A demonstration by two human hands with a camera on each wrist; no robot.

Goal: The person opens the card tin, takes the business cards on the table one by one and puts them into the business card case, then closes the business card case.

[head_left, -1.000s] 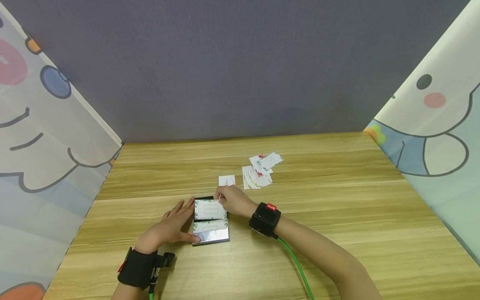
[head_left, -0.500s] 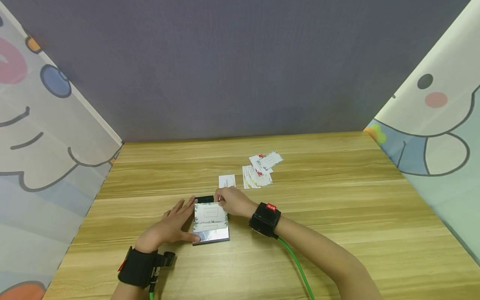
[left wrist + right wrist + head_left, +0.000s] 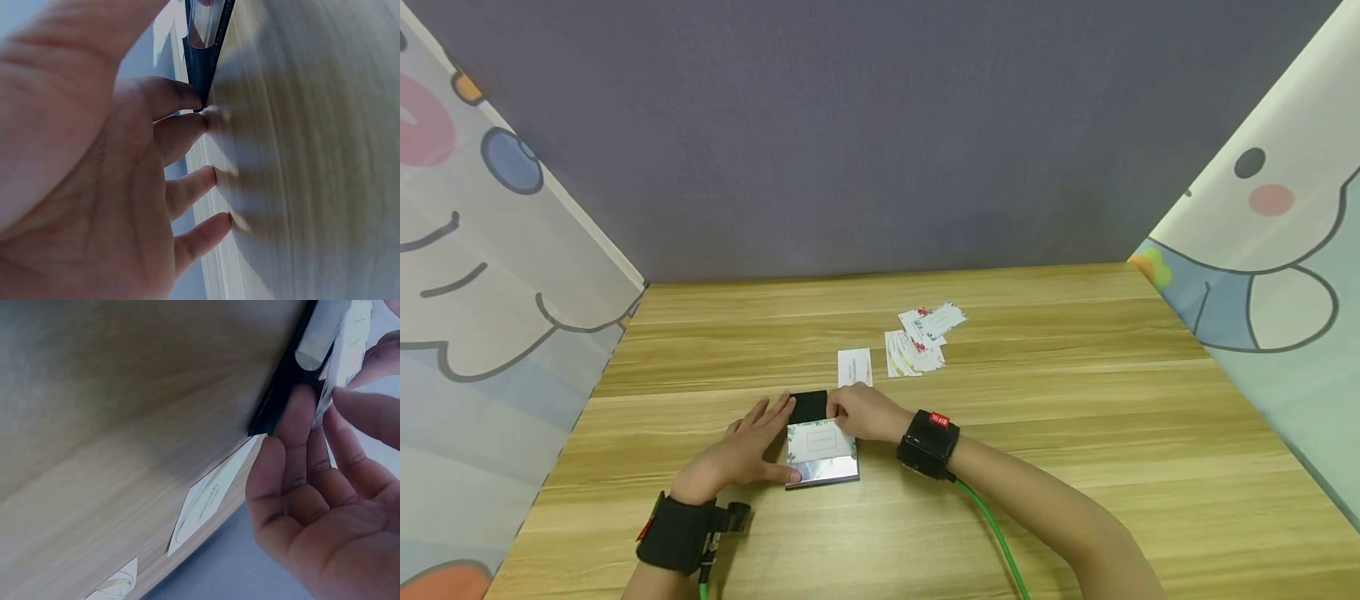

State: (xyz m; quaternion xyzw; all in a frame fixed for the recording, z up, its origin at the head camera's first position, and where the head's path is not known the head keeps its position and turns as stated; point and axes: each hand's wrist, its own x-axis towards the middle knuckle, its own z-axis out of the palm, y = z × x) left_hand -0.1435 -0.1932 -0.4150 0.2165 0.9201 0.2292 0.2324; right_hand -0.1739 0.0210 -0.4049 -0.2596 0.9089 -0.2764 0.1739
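Note:
A black card case (image 3: pixel 808 406) lies on the wooden table, with a shiny strip (image 3: pixel 829 470) across its near end. A white card with a leafy border (image 3: pixel 820 439) lies on the case, its near part under the strip. My right hand (image 3: pixel 868 413) pinches the card's far right corner; in the right wrist view, thumb and fingers hold the card (image 3: pixel 350 347) above the black case (image 3: pixel 275 394). My left hand (image 3: pixel 741 450) spreads along the case's left side, thumb on the strip's corner. In the left wrist view its fingertips touch the case edge (image 3: pixel 201 78) and the table.
Beyond my right hand lies a single white card (image 3: pixel 853 367). Several overlapping printed cards (image 3: pixel 917 354) are farther right. A grey panel (image 3: pixel 880 142) borders the table's far edge, and a green cable (image 3: pixel 992 525) trails from my right wrist.
My right hand has moved the leafy-bordered card toward me and further under the shiny strip. More of the black case shows behind it. My left hand has stayed in place.

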